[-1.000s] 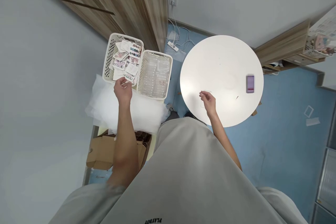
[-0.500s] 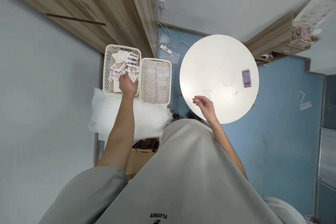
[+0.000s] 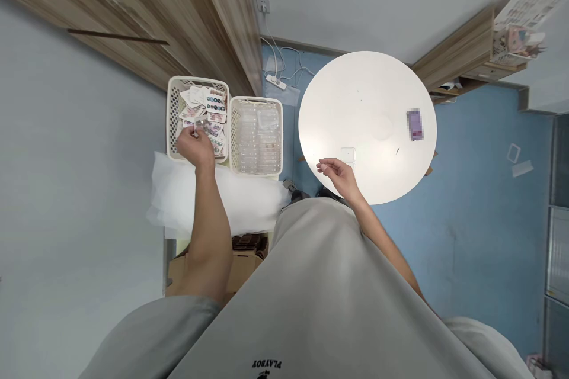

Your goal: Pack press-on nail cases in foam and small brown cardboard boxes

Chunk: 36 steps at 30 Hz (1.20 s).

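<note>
Evidently, a card [image 3: 201, 123] is pinched between the thumb and fingers of the left hand [image 3: 195, 147], above the card basket [image 3: 170, 121] at ten o'clock from the person. Only an edge seems to be gripped, so it could be dropped if the pinch were loosened. Below it, loose cards [image 3: 214, 100] are heaped at angles; more than one could be caught together, or some dragged out, because they overlap. The box basket [image 3: 281, 145] is set just beside, at three o'clock from the card basket, and its rim could be knocked by a wide swing. At six o'clock from both, white wrap [image 3: 249, 196] is bunched, where a sleeve or forearm might be snagged.

The right hand [image 3: 338, 177] is held loosely curled with a narrow gap, nothing visibly gripped, at the table's [image 3: 373, 95] seven o'clock. A clear box [image 3: 348, 154] is placed just beyond; being light and see-through, it could be nudged unnoticed.
</note>
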{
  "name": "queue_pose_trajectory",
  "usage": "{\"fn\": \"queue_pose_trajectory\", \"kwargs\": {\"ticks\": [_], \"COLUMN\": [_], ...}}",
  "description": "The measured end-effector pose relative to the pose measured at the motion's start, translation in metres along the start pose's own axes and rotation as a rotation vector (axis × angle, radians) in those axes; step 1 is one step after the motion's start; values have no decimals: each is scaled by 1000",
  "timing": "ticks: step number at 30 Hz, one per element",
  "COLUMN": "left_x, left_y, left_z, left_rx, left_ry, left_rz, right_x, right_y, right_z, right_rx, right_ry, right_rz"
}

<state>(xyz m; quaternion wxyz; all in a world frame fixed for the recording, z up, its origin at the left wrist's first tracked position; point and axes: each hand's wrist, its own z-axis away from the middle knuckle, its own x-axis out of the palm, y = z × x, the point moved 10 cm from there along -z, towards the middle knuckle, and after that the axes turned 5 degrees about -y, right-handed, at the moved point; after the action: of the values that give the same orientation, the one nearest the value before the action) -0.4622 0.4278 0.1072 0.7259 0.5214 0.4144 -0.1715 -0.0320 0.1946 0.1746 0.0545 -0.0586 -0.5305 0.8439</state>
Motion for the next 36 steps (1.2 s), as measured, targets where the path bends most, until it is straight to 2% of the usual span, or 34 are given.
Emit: {"fn": "queue_pose_trajectory", "kwargs": {"ticks": [2, 4, 8, 12, 16, 22, 27, 31, 36], "left_x": [-2, 11, 60, 107, 136, 162, 175, 185, 190], "left_y": [17, 39, 96, 137, 165, 200, 222, 226, 218], "left_z": [20, 54, 154, 250, 308, 356, 387, 400, 402], "left_rx": [17, 14, 3, -68, -94, -109, -100, -101, -108], "left_ry": [-25, -134, -460, -745, -884, -946, -1023, -1051, -1006], "left_rz": [205, 446, 760, 818, 770, 693, 650, 628, 587], "right_x": [-2, -6, -21, -46, -83, -135, -167, -184, -195], "right_y": [-1, -4, -7, 2, 23, 56, 71, 77, 81], "right_z": [-2, -5, -12, -16, -13, -1, 3, 4, 5], "right_rx": [-4, -14, -34, -34, -9, 65, 95, 102, 84], "right_ry": [-18, -36, -55, -44, -11, -1, 2, -2, -4], "right_rz": [-10, -26, -69, -107, -140, -172, -173, -200, -235]}}
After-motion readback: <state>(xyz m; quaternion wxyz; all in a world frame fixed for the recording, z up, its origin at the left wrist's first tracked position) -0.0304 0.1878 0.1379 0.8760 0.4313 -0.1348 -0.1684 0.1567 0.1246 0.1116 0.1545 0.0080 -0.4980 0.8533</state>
